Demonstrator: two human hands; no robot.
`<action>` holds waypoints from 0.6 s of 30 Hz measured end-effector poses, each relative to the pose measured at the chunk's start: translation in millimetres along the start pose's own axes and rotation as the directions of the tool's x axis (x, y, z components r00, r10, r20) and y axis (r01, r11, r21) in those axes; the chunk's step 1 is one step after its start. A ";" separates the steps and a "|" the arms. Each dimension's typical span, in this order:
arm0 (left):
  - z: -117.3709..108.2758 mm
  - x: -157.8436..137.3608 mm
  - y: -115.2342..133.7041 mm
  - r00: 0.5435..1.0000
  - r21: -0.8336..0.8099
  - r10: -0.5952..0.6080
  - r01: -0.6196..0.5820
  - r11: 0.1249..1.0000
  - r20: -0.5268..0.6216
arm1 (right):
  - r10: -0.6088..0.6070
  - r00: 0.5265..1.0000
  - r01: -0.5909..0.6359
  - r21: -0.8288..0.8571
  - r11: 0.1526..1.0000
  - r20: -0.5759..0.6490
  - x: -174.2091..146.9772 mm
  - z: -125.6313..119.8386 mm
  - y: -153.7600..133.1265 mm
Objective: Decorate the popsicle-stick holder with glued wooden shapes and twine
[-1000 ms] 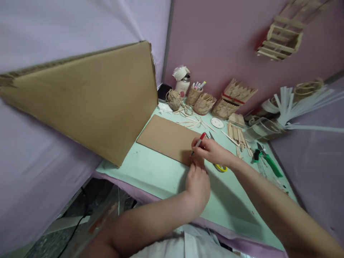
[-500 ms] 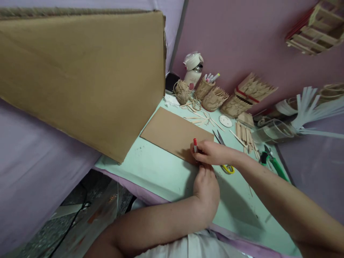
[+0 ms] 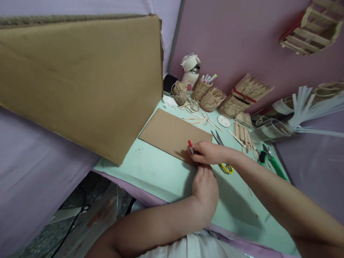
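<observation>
My right hand [image 3: 205,152] is closed around a pen [image 3: 190,147] with a red end, held over the near right part of a flat brown cardboard sheet [image 3: 163,132]. The pen's lower end is hidden by my fingers. Just below it, my left hand [image 3: 204,182] reaches up to the sheet's near right corner, its fingers stretched out and close together. Its fingertips disappear under my right hand. Scissors [image 3: 226,168] with yellow handles lie beside the sheet, partly covered by my right wrist.
A large cardboard panel [image 3: 88,82] stands at the left. Along the back of the pale green table are a twine ball [image 3: 180,92], a white bottle [image 3: 190,75] and a pen holder [image 3: 202,89]. Wooden sticks [image 3: 243,135], green-handled cutters [image 3: 274,163] and a clear cup [image 3: 271,129] lie right.
The red end of the pen now leans further left, and my right hand has shifted slightly. My left hand keeps its place by the corner. The whole view has moved a little.
</observation>
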State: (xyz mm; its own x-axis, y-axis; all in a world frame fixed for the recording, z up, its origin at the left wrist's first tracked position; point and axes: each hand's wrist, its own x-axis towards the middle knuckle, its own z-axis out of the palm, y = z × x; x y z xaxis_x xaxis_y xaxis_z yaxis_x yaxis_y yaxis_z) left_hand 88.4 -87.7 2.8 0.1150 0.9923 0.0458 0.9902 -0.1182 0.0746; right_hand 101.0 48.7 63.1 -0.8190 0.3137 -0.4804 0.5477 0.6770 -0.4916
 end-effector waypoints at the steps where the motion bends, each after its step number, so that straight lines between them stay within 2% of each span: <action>1: -0.1 0.0 -0.2 1.000 -0.010 -0.003 0.003 1.000 -0.008 | -0.005 1.000 0.005 0.007 1.000 0.000 0.6 -0.4 0.6; 7: 0.4 0.0 0.2 1.000 0.084 -0.025 0.024 0.996 0.013 | -0.058 0.996 0.061 0.042 0.997 -0.065 2.6 -5.0 10.7; 12: 3.4 -1.1 0.3 0.998 0.028 -0.040 0.042 0.999 -0.050 | -0.071 0.988 0.082 0.073 0.994 -0.139 -2.3 -9.1 26.0; 18: 5.6 -1.7 -1.1 0.997 0.031 -0.037 0.039 0.999 -0.068 | -0.030 0.960 0.108 0.269 0.957 -0.278 -15.8 -2.5 48.4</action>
State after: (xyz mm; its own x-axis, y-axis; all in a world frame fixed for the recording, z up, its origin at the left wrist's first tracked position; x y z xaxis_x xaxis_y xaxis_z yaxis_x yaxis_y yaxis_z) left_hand 87.6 -89.0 -2.9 0.0728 0.9912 0.1104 0.9959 -0.0782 0.0455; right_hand 140.0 78.1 48.8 -0.8505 0.4657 -0.2445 0.4817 0.5030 -0.7176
